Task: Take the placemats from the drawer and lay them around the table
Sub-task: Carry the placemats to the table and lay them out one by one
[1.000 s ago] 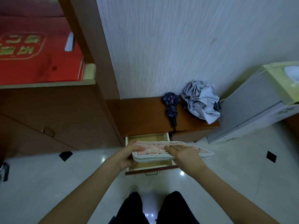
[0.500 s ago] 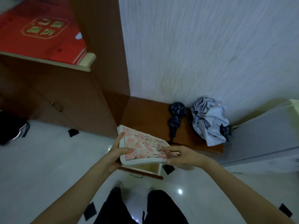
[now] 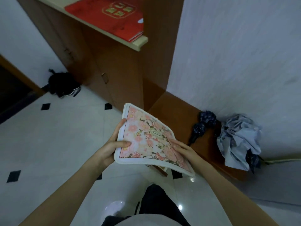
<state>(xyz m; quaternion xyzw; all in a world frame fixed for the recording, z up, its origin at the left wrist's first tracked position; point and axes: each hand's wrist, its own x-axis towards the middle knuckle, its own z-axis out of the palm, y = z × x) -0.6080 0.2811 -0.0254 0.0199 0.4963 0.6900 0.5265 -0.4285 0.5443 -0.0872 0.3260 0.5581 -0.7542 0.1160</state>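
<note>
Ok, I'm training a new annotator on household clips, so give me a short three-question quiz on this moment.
1. True or false: both hands grip the stack of placemats.
2. Which thing lies on the low wooden ledge? A) a kettle B) a folded dark umbrella C) a plate
3. Fill in: the red box sits on a ____ of the cabinet.

Key
1. True: the left hand holds the left edge, with the right hand on the right side.
2. B
3. shelf
</note>
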